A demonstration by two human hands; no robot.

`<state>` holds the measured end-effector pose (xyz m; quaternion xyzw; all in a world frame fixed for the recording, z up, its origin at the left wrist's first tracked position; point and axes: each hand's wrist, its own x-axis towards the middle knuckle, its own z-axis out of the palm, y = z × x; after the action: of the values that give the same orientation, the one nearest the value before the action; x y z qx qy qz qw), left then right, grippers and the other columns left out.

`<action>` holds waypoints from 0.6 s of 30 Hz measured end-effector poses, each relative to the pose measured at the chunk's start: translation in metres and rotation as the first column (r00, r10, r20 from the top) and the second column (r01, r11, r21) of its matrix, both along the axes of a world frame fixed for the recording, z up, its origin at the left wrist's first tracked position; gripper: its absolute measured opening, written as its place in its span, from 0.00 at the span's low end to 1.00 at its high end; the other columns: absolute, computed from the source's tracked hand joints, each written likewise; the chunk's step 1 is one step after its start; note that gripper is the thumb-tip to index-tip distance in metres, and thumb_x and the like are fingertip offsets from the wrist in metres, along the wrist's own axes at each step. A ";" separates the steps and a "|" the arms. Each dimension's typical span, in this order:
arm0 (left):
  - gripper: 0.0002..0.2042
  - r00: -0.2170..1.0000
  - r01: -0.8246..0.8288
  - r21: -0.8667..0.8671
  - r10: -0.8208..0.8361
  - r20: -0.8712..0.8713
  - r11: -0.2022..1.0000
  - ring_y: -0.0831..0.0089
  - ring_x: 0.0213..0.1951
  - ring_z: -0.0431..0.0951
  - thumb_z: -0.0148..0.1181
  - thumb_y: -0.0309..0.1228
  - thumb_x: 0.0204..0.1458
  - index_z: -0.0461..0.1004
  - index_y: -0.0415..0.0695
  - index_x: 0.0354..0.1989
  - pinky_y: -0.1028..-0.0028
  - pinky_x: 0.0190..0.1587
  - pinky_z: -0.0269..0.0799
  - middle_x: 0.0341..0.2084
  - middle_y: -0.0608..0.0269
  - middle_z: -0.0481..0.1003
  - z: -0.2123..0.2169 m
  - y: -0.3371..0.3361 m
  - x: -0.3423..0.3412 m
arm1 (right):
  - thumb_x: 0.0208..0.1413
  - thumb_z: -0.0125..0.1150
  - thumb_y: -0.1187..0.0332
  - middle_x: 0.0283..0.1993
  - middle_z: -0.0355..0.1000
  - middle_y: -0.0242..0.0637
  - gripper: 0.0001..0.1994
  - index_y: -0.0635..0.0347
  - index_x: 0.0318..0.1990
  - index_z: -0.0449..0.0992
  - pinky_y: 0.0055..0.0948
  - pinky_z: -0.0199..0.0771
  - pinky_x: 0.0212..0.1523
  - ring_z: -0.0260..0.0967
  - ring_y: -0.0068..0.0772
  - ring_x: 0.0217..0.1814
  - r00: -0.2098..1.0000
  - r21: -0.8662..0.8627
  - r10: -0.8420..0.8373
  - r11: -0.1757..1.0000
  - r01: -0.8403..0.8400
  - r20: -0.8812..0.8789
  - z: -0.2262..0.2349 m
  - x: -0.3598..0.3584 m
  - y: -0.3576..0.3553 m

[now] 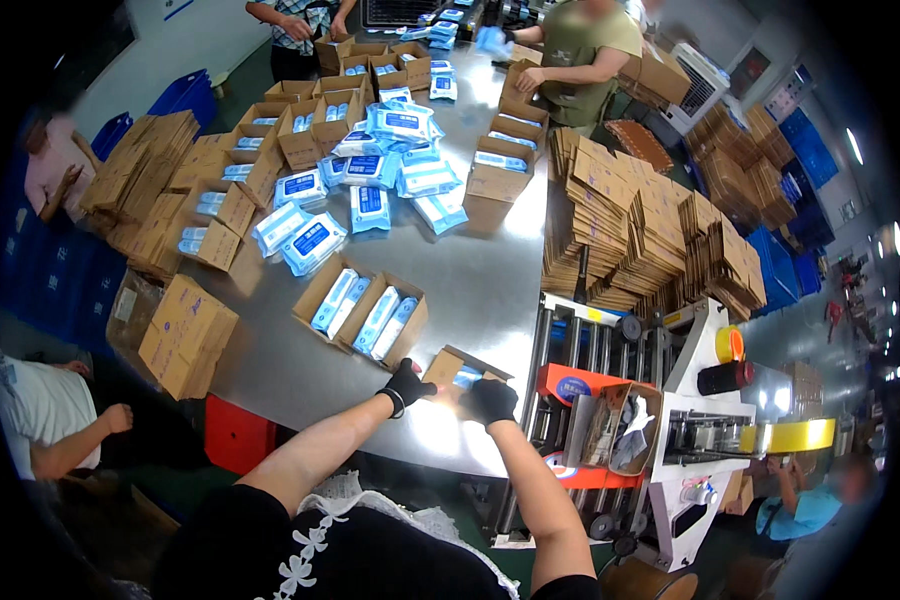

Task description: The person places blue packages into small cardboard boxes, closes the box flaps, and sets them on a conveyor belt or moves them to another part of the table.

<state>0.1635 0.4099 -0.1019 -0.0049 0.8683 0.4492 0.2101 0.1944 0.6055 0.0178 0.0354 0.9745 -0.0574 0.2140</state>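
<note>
At the table's near edge stands a small brown carton point(453, 357), with pale blue packs partly showing inside. My right hand point(488, 402), in a black glove, grips its near right side; the fingers are partly hidden. My left hand point(407, 385), gloved in black with bare fingertips, is at the carton's left side, its fingers apart. Just beyond my left hand sit two joined open cartons point(365, 312), each holding blue-and-white wipes packs point(378, 322) on edge. Farther off, a heap of wipes packs point(372, 170) lies loose on the metal table point(470, 280).
To the right are a roller conveyor taping machine point(690, 400), a yellow tape roll point(790, 436) and stacks of flat cartons point(620, 220). Filled cartons point(215, 215) line the table's left side. A co-worker in green point(580, 70) stands at the far side; others are around.
</note>
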 end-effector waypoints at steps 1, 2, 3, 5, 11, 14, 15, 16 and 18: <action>0.35 0.987 0.003 0.036 -0.008 0.159 0.999 0.60 0.37 0.74 0.73 0.44 0.31 0.62 0.39 0.45 0.67 0.41 0.70 0.35 0.49 0.70 0.014 0.003 -0.002 | 0.43 0.61 0.47 0.29 0.76 0.38 0.19 0.53 0.31 0.81 0.37 0.72 0.36 0.75 0.41 0.35 0.996 0.073 0.093 0.993 -0.093 0.002 0.004 -0.002 -0.009; 0.36 0.949 0.002 0.074 -0.025 0.313 0.997 0.59 0.38 0.75 0.73 0.43 0.30 0.61 0.38 0.46 0.67 0.43 0.71 0.37 0.47 0.70 0.025 0.007 -0.005 | 0.44 0.61 0.51 0.29 0.75 0.37 0.16 0.53 0.32 0.80 0.37 0.71 0.39 0.74 0.41 0.35 0.972 0.012 0.121 0.993 -0.121 -0.200 0.011 -0.002 -0.013; 0.36 0.962 -0.007 0.083 -0.015 0.271 0.997 0.59 0.39 0.75 0.73 0.42 0.30 0.61 0.38 0.46 0.67 0.43 0.71 0.37 0.47 0.70 0.028 0.003 -0.007 | 0.45 0.60 0.56 0.30 0.75 0.36 0.13 0.53 0.34 0.79 0.38 0.69 0.41 0.73 0.41 0.36 0.906 -0.052 0.147 0.982 -0.182 -0.396 0.032 -0.010 -0.024; 0.36 0.982 0.009 0.103 -0.029 0.189 0.995 0.59 0.40 0.75 0.72 0.41 0.30 0.61 0.37 0.47 0.67 0.43 0.71 0.37 0.48 0.71 0.031 0.008 -0.005 | 0.48 0.58 0.57 0.37 0.72 0.37 0.13 0.53 0.38 0.74 0.42 0.63 0.50 0.68 0.41 0.46 0.578 -0.252 -0.187 0.967 -0.033 -0.794 0.028 -0.025 -0.019; 0.36 0.931 0.147 0.093 -0.170 0.323 0.985 0.57 0.41 0.76 0.72 0.35 0.34 0.58 0.41 0.52 0.64 0.44 0.72 0.41 0.45 0.73 0.006 0.017 -0.003 | 0.53 0.53 0.50 0.63 0.61 0.46 0.22 0.52 0.51 0.72 0.65 0.29 0.67 0.54 0.51 0.66 0.786 -0.067 0.019 0.995 -0.077 -0.618 -0.026 0.047 -0.051; 0.44 0.957 0.201 0.034 -0.203 0.206 0.979 0.54 0.45 0.76 0.77 0.38 0.28 0.55 0.42 0.54 0.61 0.46 0.71 0.41 0.43 0.74 -0.004 0.032 0.014 | 0.51 0.57 0.50 0.63 0.61 0.46 0.24 0.54 0.52 0.70 0.66 0.30 0.68 0.53 0.52 0.67 0.789 -0.119 0.019 0.986 -0.116 -0.615 -0.028 0.062 -0.032; 0.36 0.962 0.254 0.074 -0.260 0.081 0.964 0.52 0.46 0.75 0.73 0.42 0.34 0.61 0.42 0.51 0.62 0.50 0.69 0.42 0.45 0.74 -0.021 0.037 0.023 | 0.50 0.58 0.51 0.63 0.61 0.46 0.24 0.54 0.52 0.70 0.65 0.30 0.68 0.53 0.52 0.67 0.786 -0.132 0.033 0.981 -0.145 -0.618 -0.031 0.067 -0.024; 0.32 0.934 0.332 0.160 -0.348 0.080 0.930 0.56 0.45 0.75 0.71 0.41 0.36 0.63 0.41 0.49 0.64 0.48 0.69 0.41 0.48 0.74 -0.013 0.050 0.026 | 0.47 0.61 0.50 0.64 0.59 0.48 0.27 0.55 0.51 0.70 0.65 0.29 0.68 0.50 0.52 0.69 0.761 -0.163 -0.003 0.977 -0.135 -0.649 -0.042 0.076 -0.008; 0.23 0.879 0.421 0.308 -0.468 0.094 0.853 0.64 0.43 0.75 0.68 0.38 0.41 0.69 0.40 0.44 0.68 0.46 0.70 0.38 0.53 0.76 0.045 0.054 0.021 | 0.46 0.63 0.49 0.62 0.60 0.50 0.29 0.57 0.52 0.68 0.57 0.42 0.68 0.52 0.55 0.67 0.753 -0.230 -0.093 0.970 -0.079 -0.651 -0.036 0.089 0.014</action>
<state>0.1843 0.4640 -0.0566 0.1888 0.7535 0.5037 0.3781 0.2831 0.6198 -0.0184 -0.0097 0.9726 -0.1856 -0.1395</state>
